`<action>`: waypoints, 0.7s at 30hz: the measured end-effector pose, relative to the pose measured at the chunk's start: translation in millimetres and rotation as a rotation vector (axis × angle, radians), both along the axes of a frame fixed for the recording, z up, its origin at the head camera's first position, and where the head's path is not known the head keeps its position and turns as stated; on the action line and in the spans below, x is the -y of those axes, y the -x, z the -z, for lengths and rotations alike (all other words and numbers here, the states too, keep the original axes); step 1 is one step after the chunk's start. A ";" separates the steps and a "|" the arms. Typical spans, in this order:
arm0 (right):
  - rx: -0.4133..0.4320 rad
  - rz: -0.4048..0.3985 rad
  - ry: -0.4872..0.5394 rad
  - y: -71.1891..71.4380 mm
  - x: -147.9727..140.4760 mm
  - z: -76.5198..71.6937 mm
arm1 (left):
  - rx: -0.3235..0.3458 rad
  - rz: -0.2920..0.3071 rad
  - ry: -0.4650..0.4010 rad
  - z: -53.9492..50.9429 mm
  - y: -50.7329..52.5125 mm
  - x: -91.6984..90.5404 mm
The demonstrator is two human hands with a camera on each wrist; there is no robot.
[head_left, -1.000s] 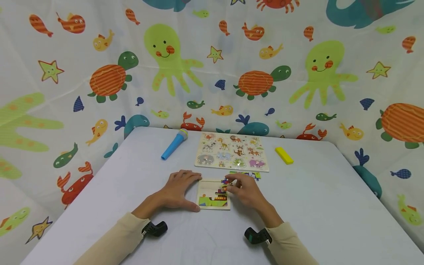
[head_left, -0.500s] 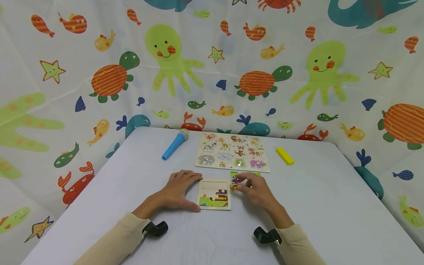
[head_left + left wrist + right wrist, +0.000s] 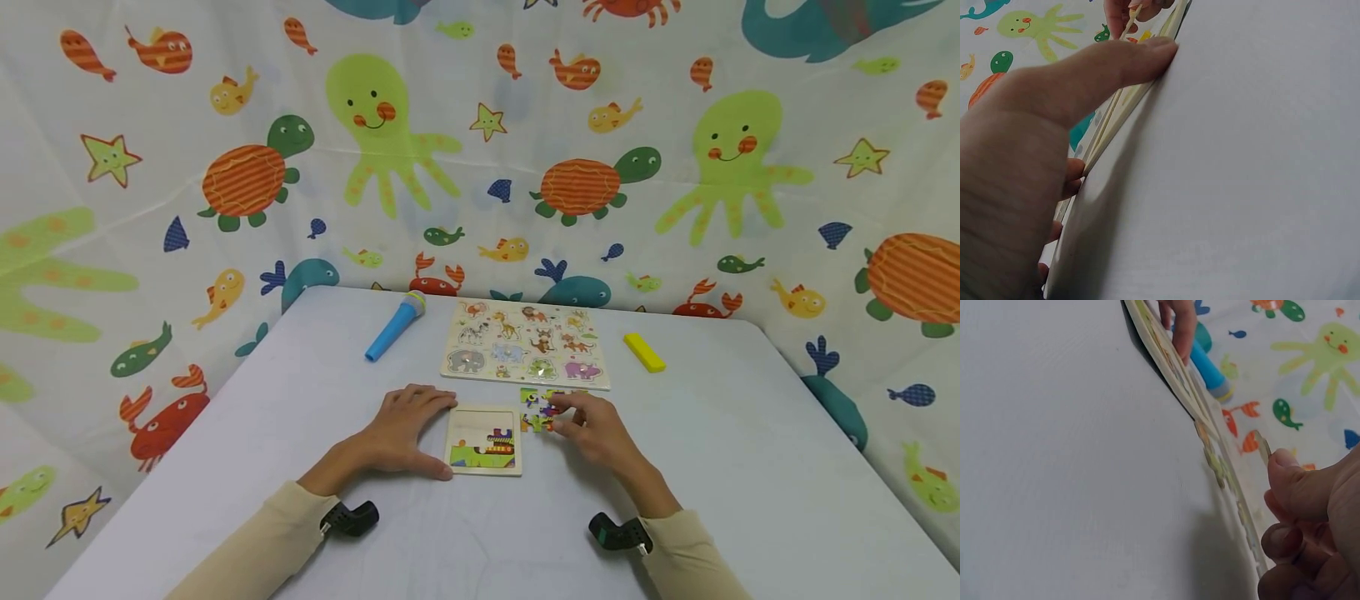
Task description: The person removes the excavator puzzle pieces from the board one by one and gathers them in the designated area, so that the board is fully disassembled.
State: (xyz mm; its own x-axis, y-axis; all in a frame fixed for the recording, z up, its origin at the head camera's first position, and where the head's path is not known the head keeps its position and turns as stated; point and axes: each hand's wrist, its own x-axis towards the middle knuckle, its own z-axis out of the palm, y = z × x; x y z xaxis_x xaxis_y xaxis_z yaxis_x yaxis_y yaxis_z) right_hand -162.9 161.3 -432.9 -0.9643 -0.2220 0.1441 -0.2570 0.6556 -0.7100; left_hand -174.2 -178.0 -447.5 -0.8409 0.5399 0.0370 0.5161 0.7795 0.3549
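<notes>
A small square wooden jigsaw board (image 3: 482, 419) lies in front of me, its lower part filled with coloured pieces and its upper part bare wood. My left hand (image 3: 405, 433) lies along the board's left side, fingers spread; its thumb (image 3: 1141, 62) touches the near left corner. My right hand (image 3: 596, 425) is just right of the board and pinches a jigsaw piece (image 3: 1262, 447) between thumb and fingertips, above the table. Under and beside those fingertips lie several loose jigsaw pieces (image 3: 531, 410), partly hidden by the hand.
Behind the small board lies a larger animal peg puzzle (image 3: 525, 343). A blue toy microphone (image 3: 395, 327) is at the back left, and a yellow block (image 3: 643, 352) at the back right. A printed sea-animal cloth (image 3: 450, 167) hangs behind the white table (image 3: 750, 467).
My right hand has moved right, off the board's upper right corner to over the loose pieces, taking a jigsaw piece along. My left hand has stayed in place.
</notes>
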 end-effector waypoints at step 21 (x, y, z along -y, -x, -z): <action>0.000 0.019 -0.047 3.5 -17.3 12.3 | 0.003 -0.002 0.012 0.3 1.4 0.4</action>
State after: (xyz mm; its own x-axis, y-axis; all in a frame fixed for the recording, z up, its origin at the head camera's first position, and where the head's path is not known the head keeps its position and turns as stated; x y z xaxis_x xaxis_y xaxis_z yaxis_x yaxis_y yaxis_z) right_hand -166.4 178.6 -445.2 -0.9684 -0.2104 0.1343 -0.2446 0.6931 -0.6780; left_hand -175.6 -178.4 -447.8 -0.8419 0.5390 0.0275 0.5137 0.7847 0.3469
